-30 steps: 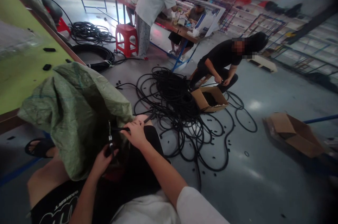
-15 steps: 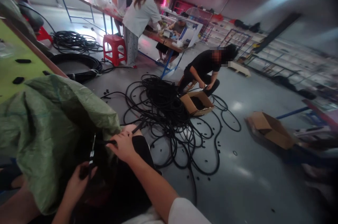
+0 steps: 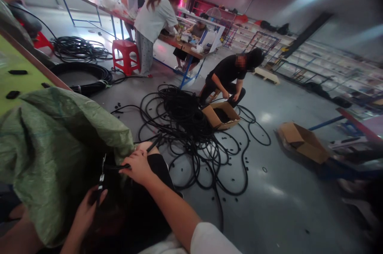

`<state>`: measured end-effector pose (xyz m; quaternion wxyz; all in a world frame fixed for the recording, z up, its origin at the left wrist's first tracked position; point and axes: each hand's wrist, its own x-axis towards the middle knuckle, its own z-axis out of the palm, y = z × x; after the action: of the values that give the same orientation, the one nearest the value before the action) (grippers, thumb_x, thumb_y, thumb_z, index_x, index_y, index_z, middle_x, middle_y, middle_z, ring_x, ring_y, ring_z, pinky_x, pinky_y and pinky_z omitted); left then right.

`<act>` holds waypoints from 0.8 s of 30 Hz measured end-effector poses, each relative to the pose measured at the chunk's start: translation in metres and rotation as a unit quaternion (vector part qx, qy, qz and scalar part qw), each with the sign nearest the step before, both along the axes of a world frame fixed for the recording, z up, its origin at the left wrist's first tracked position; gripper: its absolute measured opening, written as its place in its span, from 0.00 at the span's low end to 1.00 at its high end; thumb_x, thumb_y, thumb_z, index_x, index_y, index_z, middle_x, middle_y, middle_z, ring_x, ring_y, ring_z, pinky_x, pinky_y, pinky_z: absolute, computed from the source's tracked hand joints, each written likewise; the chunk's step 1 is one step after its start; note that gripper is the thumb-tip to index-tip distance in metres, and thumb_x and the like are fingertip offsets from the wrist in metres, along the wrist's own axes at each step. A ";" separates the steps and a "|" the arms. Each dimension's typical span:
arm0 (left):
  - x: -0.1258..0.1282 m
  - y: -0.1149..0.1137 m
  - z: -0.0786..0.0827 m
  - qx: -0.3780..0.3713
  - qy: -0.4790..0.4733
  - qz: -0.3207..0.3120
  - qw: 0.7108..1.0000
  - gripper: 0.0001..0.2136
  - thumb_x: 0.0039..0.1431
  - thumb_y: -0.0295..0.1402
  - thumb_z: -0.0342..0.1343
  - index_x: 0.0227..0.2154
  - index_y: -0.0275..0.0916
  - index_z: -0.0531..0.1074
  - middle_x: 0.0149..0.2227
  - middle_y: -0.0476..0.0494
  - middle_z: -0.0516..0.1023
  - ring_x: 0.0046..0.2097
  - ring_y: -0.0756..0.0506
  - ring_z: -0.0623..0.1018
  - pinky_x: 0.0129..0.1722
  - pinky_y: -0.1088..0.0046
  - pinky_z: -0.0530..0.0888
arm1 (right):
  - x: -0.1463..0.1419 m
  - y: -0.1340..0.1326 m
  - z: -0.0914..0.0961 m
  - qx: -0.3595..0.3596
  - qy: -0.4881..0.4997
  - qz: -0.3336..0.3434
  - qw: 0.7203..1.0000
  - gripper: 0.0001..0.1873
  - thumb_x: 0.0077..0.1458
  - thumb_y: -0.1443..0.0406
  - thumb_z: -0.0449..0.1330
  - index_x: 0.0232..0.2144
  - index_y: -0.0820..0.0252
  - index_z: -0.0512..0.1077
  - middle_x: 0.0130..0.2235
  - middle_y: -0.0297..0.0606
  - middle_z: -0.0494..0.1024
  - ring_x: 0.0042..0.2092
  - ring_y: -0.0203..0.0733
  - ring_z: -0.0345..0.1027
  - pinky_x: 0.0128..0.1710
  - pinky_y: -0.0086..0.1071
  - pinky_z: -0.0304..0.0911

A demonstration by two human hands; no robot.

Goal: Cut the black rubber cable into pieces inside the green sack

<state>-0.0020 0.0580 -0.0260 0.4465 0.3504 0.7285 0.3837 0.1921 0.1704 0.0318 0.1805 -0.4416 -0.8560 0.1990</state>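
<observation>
My left hand [image 3: 86, 208] is closed around a dark-handled tool with a thin metal tip [image 3: 102, 177], which points upward; its exact kind is hard to make out. My right hand [image 3: 138, 168] grips a black cable [image 3: 115, 167] over my lap. One end of the cable reaches left toward the metal tip, while the rest runs past my fingers up and to the right. Whether tip and cable touch cannot be told in the dark shade. A green woven sack [image 3: 50, 126] drapes beside and behind both hands.
A tangled heap of black cable [image 3: 182, 114] covers the floor ahead. Beyond it a person in black [image 3: 226, 76] sits by a cardboard box [image 3: 221, 120]. Another open box [image 3: 302, 142] stands right. A red stool [image 3: 126, 52] and a green-topped table [image 3: 26, 58] are left.
The camera view has shifted slightly. My left hand and the tool sit a little lower and further left; my right hand keeps its hold on the cable.
</observation>
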 end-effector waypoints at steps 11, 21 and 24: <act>0.000 -0.003 0.005 0.000 -0.033 0.017 0.999 0.35 0.37 0.54 0.64 0.47 0.38 0.68 0.38 0.42 0.79 0.38 0.37 0.79 0.35 0.64 0.77 | -0.002 -0.003 0.005 0.004 0.042 -0.025 0.999 0.15 0.58 0.50 0.57 0.41 0.50 0.71 0.40 0.30 0.77 0.49 0.39 0.62 0.56 0.39 0.41; -0.002 -0.003 -0.003 0.014 -0.069 0.030 0.997 0.38 0.38 0.57 0.63 0.50 0.40 0.66 0.45 0.41 0.76 0.44 0.38 0.77 0.40 0.66 0.76 | 0.001 -0.005 0.011 0.001 0.042 -0.020 0.999 0.14 0.60 0.51 0.56 0.42 0.50 0.71 0.42 0.32 0.77 0.50 0.40 0.63 0.57 0.39 0.40; -0.001 -0.003 -0.001 0.013 -0.076 0.037 0.996 0.38 0.36 0.57 0.64 0.49 0.39 0.68 0.43 0.42 0.77 0.43 0.38 0.78 0.41 0.67 0.76 | 0.001 -0.004 0.010 0.000 0.039 -0.019 0.999 0.15 0.60 0.51 0.56 0.42 0.51 0.70 0.42 0.32 0.77 0.50 0.40 0.62 0.56 0.39 0.41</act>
<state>-0.0031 0.0546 -0.0265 0.4815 0.2986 0.6997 0.4352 0.1927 0.1660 0.0419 0.2178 -0.4493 -0.8399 0.2128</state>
